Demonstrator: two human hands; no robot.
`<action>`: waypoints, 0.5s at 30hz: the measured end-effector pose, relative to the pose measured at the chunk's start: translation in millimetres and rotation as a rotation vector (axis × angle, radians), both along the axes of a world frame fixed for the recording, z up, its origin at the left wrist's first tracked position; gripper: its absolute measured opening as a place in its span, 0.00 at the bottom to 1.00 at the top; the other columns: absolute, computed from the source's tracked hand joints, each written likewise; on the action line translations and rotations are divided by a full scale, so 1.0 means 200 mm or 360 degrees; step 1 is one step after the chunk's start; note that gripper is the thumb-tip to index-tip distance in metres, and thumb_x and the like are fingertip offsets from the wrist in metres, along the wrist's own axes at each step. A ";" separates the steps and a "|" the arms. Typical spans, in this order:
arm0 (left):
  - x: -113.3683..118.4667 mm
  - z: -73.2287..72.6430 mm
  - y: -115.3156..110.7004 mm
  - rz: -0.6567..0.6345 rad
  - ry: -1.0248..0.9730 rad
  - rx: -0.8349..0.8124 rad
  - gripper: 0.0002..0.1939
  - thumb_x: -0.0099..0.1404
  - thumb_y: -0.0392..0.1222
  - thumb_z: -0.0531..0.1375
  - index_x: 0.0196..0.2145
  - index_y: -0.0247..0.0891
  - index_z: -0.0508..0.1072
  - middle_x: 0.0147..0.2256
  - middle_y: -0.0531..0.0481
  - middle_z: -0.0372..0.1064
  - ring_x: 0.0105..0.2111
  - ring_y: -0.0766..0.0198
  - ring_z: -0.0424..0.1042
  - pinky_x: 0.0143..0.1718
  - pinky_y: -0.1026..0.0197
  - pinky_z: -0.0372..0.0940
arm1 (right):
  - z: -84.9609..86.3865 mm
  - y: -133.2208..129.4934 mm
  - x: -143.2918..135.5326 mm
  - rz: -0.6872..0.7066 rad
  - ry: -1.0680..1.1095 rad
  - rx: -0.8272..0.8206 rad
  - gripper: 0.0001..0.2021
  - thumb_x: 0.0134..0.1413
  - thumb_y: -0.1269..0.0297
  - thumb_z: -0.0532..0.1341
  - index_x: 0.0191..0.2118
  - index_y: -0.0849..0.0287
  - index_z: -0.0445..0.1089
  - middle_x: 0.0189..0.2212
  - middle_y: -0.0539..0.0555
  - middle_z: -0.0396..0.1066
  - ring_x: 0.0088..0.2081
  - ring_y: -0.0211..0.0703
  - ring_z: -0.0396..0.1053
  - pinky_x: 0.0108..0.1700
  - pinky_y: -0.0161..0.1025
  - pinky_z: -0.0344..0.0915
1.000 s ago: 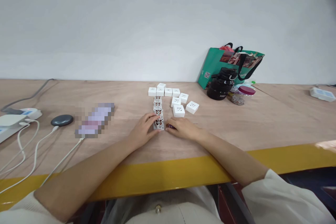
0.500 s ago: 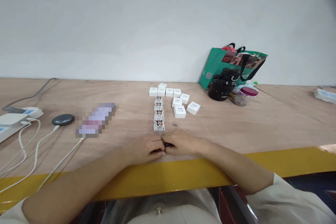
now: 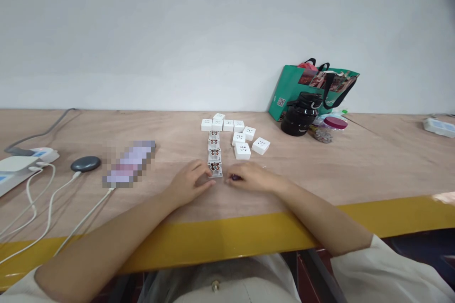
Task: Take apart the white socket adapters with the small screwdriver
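Socket units [image 3: 214, 155]: four, pale grey, uncovered, copper-coloured contacts in a fanned arrangement showing against light plastic; set close in a column running to 12 o'clock, the unit nearest the person being the clock's centre for all entries below
Nearest unit: square-edged flat base, contacts uppermost, small dark marks at its near corner
White blocks [image 3: 242, 151]: nine, glossy, square, rounded edges, dark slots in the upper faces; four abreast at 12 to 1 o'clock with one behind, four looser and partly askew at 1 to 2 o'clock
Left hand [image 3: 188, 181]: at 8 to 9 o'clock, fingers bent, thumb parted from forefinger; fingertips right by the nearest unit, contact cannot be told
Right hand [image 3: 251, 176]: at 3 o'clock, fingers curled round a dark object [image 3: 235, 177], small, mostly hidden, kind unclear
Flask [image 3: 300, 118]: black, shiny, 2 o'clock, before a green bag [image 3: 288, 83]
Jar [image 3: 335, 123]: clear, dark-red lid, between 2 and 3 o'clock
Puck [image 3: 86, 164]: dark, oval, corded, 9 o'clock
Table [image 3: 170, 137]: wood-toned, yellow near edge
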State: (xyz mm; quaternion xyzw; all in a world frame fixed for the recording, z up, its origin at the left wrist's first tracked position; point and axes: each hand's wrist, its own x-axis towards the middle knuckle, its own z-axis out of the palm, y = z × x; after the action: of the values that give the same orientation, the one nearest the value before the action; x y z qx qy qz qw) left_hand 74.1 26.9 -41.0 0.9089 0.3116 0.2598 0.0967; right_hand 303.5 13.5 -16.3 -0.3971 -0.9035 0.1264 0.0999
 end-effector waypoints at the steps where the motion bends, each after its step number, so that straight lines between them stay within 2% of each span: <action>1: -0.01 0.00 0.02 0.0065 -0.0018 0.0019 0.09 0.64 0.46 0.55 0.37 0.39 0.66 0.38 0.48 0.64 0.41 0.59 0.64 0.44 0.57 0.60 | 0.01 0.02 0.03 -0.0105 0.0028 0.0037 0.08 0.56 0.63 0.53 0.32 0.58 0.67 0.29 0.51 0.70 0.29 0.38 0.64 0.30 0.33 0.52; 5: -0.03 -0.01 0.06 0.0229 0.0006 -0.0010 0.15 0.63 0.49 0.56 0.45 0.40 0.65 0.44 0.46 0.62 0.47 0.56 0.61 0.49 0.52 0.58 | 0.04 0.12 0.17 -0.0523 0.0052 0.0102 0.14 0.57 0.54 0.52 0.29 0.58 0.66 0.27 0.52 0.70 0.29 0.39 0.64 0.30 0.34 0.53; 11: -0.03 -0.02 0.07 0.0349 0.0101 -0.0173 0.25 0.61 0.50 0.58 0.54 0.41 0.60 0.52 0.45 0.58 0.52 0.54 0.58 0.54 0.52 0.56 | 0.01 0.21 0.32 -0.0858 0.0047 0.0296 0.12 0.58 0.58 0.50 0.35 0.58 0.67 0.36 0.55 0.69 0.36 0.44 0.67 0.36 0.37 0.59; 13: -0.03 -0.02 0.07 0.0349 0.0116 -0.0167 0.27 0.61 0.51 0.58 0.55 0.41 0.59 0.53 0.44 0.57 0.53 0.54 0.58 0.54 0.52 0.55 | -0.01 0.22 0.34 -0.0925 0.0123 0.0334 0.13 0.56 0.57 0.52 0.41 0.57 0.67 0.40 0.56 0.68 0.40 0.45 0.67 0.40 0.38 0.61; 15: -0.03 -0.03 0.08 0.0322 0.0129 -0.0143 0.27 0.61 0.51 0.57 0.56 0.42 0.60 0.53 0.45 0.57 0.53 0.54 0.58 0.54 0.52 0.55 | -0.02 0.23 0.34 -0.0869 0.0150 0.0307 0.17 0.55 0.54 0.54 0.47 0.55 0.66 0.44 0.56 0.66 0.43 0.46 0.67 0.43 0.40 0.61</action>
State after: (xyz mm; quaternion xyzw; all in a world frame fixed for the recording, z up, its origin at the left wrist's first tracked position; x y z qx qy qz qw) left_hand 67.4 42.0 -46.9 0.8773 0.4168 0.2169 0.0980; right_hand 372.1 58.9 -21.3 -0.6079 -0.7655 0.0265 0.2093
